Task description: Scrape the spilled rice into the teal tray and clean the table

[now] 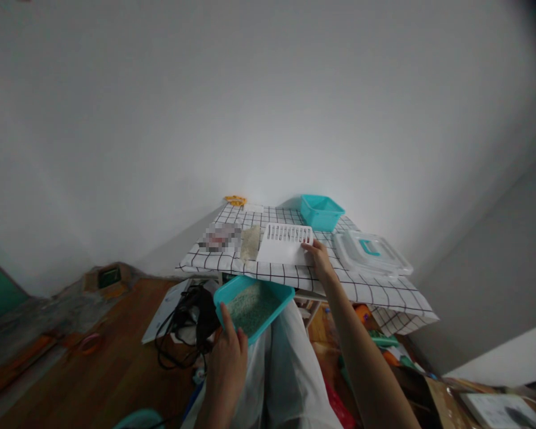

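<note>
Your left hand (228, 351), at lower centre, grips the near rim of a teal tub (280, 296) holding pale grains (250, 310), just below the table (361, 289) edge. Your right arm stretches forward and the right hand (320, 259) rests on the right edge of a white sieve (283, 247) at mid-frame. You cannot tell whether it clamps.

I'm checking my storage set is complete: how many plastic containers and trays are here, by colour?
Teal: 2, the tub of granules in the left hand and the far tub on the table
White: 1, the slotted tray touched by the right hand
Clear: 1, the lidded box
Total: 4
</note>
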Motion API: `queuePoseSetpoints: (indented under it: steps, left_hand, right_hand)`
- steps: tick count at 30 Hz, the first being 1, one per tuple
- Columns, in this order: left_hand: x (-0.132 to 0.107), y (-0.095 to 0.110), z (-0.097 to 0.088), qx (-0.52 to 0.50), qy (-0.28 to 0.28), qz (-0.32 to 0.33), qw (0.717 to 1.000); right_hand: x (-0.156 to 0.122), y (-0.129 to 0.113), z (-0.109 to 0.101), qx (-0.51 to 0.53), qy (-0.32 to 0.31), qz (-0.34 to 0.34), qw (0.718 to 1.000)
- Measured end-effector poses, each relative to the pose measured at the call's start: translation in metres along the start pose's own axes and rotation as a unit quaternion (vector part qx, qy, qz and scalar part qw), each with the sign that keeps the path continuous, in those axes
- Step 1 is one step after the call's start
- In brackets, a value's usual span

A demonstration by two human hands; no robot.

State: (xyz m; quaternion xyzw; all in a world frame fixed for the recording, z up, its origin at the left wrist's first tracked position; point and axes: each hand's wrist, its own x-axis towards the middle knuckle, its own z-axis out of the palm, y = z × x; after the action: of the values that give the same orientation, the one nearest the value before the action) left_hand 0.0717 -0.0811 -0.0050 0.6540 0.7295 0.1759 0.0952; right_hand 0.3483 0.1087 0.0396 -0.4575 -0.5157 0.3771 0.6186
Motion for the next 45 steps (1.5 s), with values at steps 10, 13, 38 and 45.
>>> queuePoseSetpoints:
  steps: [10,13,38,45]
  left_hand:
    - [0.004,-0.007,0.014,-0.016,0.022,-0.006,1.0]
    - [0.004,-0.007,0.015,-0.019,0.027,-0.007,0.999]
    - [0.005,-0.011,0.019,-0.026,0.026,-0.008,0.999]
    - [0.005,-0.01,0.018,-0.025,0.022,-0.013,0.999]
  right_hand:
    - [-0.003,0.0,0.0,-0.001,-0.012,-0.013,1.0]
    - [0.002,0.007,-0.004,-0.005,0.037,-0.018,0.999]
    - [-0.005,0.002,0.002,0.007,-0.035,0.005,0.999]
    - [-0.007,-0.005,0.003,0.015,-0.051,0.006,0.999]
